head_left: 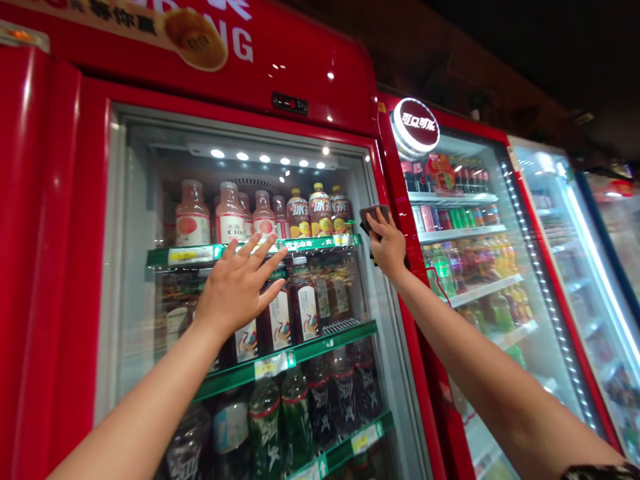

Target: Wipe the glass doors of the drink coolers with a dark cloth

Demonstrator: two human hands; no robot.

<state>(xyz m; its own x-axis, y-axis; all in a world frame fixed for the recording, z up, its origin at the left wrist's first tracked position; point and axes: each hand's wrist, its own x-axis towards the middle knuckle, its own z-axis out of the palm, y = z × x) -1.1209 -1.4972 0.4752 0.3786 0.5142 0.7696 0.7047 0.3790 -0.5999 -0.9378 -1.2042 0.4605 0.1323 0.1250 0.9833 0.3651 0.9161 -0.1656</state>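
Observation:
A red drinks fridge (pixel 325 47) with a glass door (pixel 137 200) stands in front of me. My left hand (pixel 235 283) is open, fingers spread, in front of the glass at the height of the upper shelf; whether it touches the pane I cannot tell. Near the door's right edge, my right hand (pixel 387 240) presses a dark folded cloth (pixel 370 217) against the frame side of the glass, fingers over it. Behind the pane are pink-labelled bottles (pixel 193 217), yellow-capped bottles (pixel 320 210) and dark bottles (pixel 306 307).
To the right stands a second red fridge (pixel 520 167) with a round lit sign (pixel 416 125) and shelves of cans and bottles. Beyond it is another lit glass fridge (pixel 550 167). A small control panel (pixel 290 103) sits above the near door.

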